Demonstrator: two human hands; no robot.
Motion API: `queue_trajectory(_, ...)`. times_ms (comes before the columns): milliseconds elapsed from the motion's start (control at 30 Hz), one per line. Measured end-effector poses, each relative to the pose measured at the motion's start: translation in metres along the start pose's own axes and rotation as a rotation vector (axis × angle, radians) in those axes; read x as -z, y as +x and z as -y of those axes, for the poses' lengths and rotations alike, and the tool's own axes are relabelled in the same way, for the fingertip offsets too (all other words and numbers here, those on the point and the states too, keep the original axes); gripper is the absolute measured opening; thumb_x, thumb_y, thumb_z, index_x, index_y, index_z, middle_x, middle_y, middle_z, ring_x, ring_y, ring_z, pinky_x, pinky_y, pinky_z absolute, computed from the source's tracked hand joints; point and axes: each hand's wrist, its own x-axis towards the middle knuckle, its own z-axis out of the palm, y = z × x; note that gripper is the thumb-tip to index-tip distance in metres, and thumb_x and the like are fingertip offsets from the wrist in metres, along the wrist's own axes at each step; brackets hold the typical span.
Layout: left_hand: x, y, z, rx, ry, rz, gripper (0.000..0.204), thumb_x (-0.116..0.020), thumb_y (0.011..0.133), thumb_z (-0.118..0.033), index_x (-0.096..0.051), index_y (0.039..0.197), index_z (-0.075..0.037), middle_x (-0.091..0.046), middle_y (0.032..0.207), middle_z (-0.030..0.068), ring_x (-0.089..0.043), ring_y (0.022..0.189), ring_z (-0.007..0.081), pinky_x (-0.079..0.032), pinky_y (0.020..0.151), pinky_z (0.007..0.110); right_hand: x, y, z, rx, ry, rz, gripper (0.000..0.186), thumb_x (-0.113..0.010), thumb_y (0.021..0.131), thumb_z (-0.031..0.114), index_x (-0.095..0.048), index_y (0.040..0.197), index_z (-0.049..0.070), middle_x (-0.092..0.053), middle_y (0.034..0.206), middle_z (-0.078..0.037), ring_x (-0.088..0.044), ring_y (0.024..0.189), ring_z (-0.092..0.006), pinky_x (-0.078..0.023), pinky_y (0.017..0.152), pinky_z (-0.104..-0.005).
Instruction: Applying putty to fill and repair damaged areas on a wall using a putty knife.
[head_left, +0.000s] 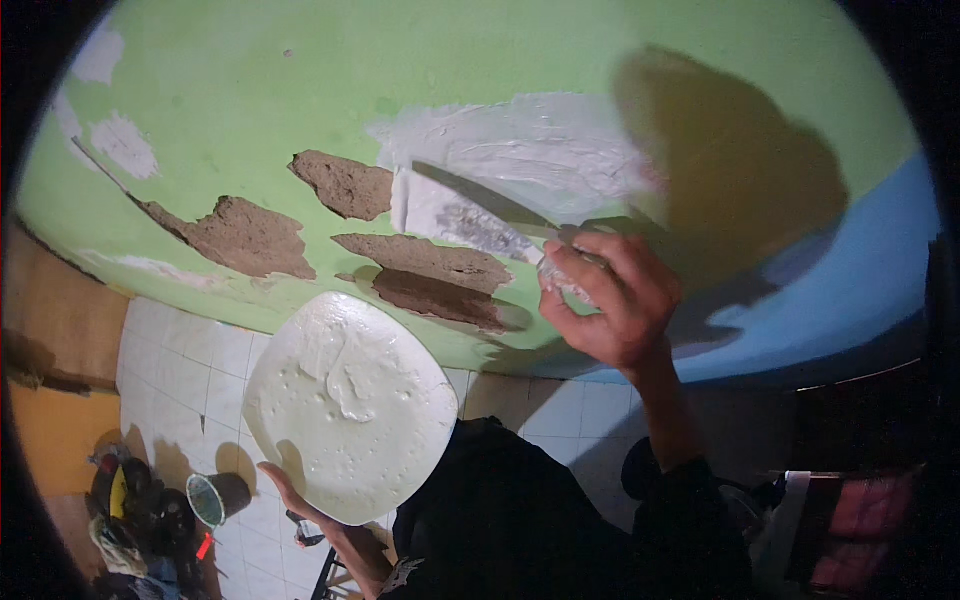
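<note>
My right hand (622, 298) grips the handle of a putty knife (462, 220), its blade coated in white filler. The blade's tip is at the green wall (560, 45), by the left end of a smeared white filler patch (510, 140); whether it touches cannot be told. Left of and below the blade, bare brown plaster shows in a chipped patch (345, 186) and in another patch (430, 262) beneath. My left hand (290, 495) supports a square white plate (256, 385) from below, its fingers mostly hidden. Wet white paste (350, 390) covers the plate.
Another chipped patch (245, 238) and dried white spots (124, 146) lie farther left. The wall's lower right is blue (850, 270). On the tiled floor (165, 345) below stand a bucket (218, 498) and a dark heap of things (145, 505). My shadow falls on the wall.
</note>
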Motion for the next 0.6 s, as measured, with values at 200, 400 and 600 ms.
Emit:
queue_trajectory(200,-0.005,-0.002,-0.005,-0.011,-0.004,-0.006,0.082,-0.043,0.098,-0.063,-0.030,0.149,-0.001,-0.049,0.139,0.0179,-0.060,0.117,0.0288,-0.055,0.094,0.045,0.018,-0.024,0.003,-0.090,-0.039,-0.070,0.037,-0.080,0.064,0.008,-0.072,0.099,0.015,-0.066,0.088,-0.005,-0.064,0.070,-0.0214,-0.053,0.059,-0.0331)
queue_trajectory(400,-0.009,0.001,-0.012,0.022,-0.011,0.053,0.082,-0.042,0.098,-0.063,-0.032,0.148,0.001,-0.048,0.140,0.0190,-0.059,0.118,0.0299,-0.055,0.094,0.046,0.054,-0.026,-0.005,-0.128,-0.093,-0.073,0.040,-0.078,0.064,0.005,-0.072,0.102,0.013,-0.066,0.089,-0.007,-0.064,0.070,-0.0223,-0.052,0.059,-0.0336)
queue_trajectory(600,-0.012,0.005,-0.018,0.113,-0.079,0.107,0.083,-0.041,0.097,-0.065,-0.034,0.147,0.000,-0.049,0.139,0.0191,-0.058,0.119,0.0299,-0.054,0.095,0.046,0.066,-0.014,-0.007,-0.134,-0.140,-0.113,0.041,-0.079,0.064,0.006,-0.073,0.105,0.012,-0.065,0.091,-0.008,-0.064,0.072,-0.0221,-0.052,0.060,-0.0332)
